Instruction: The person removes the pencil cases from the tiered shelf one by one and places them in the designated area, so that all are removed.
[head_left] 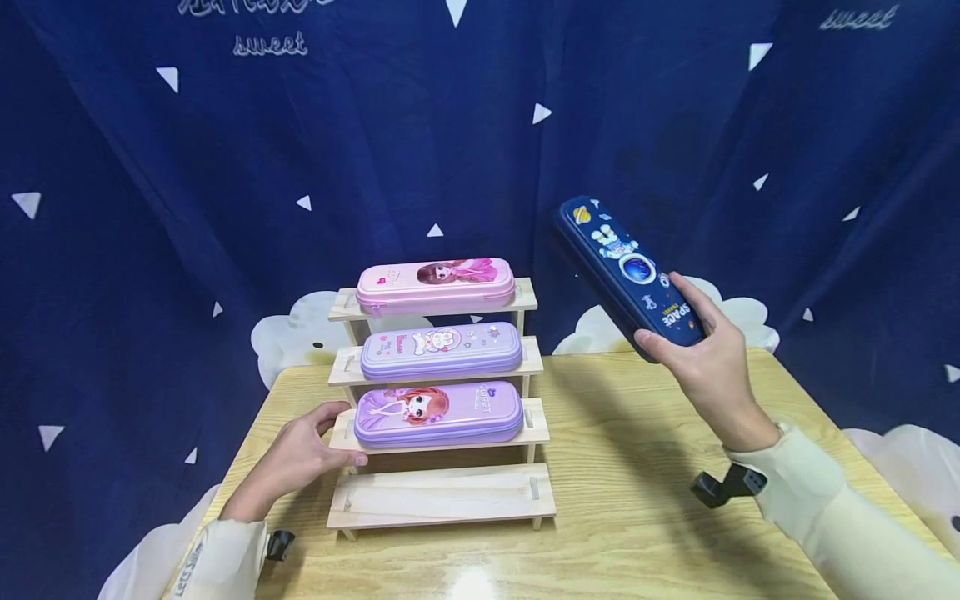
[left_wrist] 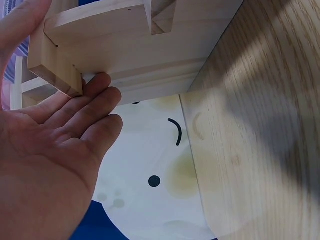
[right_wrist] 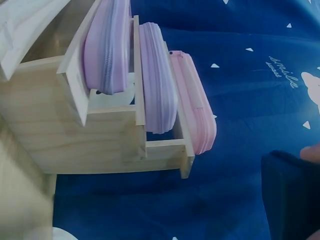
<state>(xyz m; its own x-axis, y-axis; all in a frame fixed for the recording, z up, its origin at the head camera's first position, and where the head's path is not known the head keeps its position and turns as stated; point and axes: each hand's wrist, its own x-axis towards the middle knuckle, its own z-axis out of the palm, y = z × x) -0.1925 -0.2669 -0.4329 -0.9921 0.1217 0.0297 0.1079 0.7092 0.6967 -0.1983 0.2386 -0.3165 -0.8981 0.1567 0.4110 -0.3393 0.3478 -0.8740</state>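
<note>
My right hand [head_left: 711, 371] grips the lower end of a dark blue space-themed pencil case [head_left: 609, 279], tilted in the air right of a stepped wooden rack [head_left: 450, 497]. In the right wrist view, part of this dark case [right_wrist: 287, 195] shows at the lower right edge. My left hand [head_left: 296, 454] holds the left end of the rack's second step from the front, thumb in front and fingers behind. The left wrist view shows those fingers [left_wrist: 102, 102] at the wooden board [left_wrist: 55, 65]. A purple pencil case with a red-haired girl [head_left: 442, 414] lies on that step.
Above it on the rack lie a lilac pencil case with a bunny [head_left: 442, 350] and, on top, a pink one with a girl [head_left: 435, 283]. The front step is bare wood. The rack stands on a wood-grain table [head_left: 615, 467] before a dark blue curtain [head_left: 465, 133].
</note>
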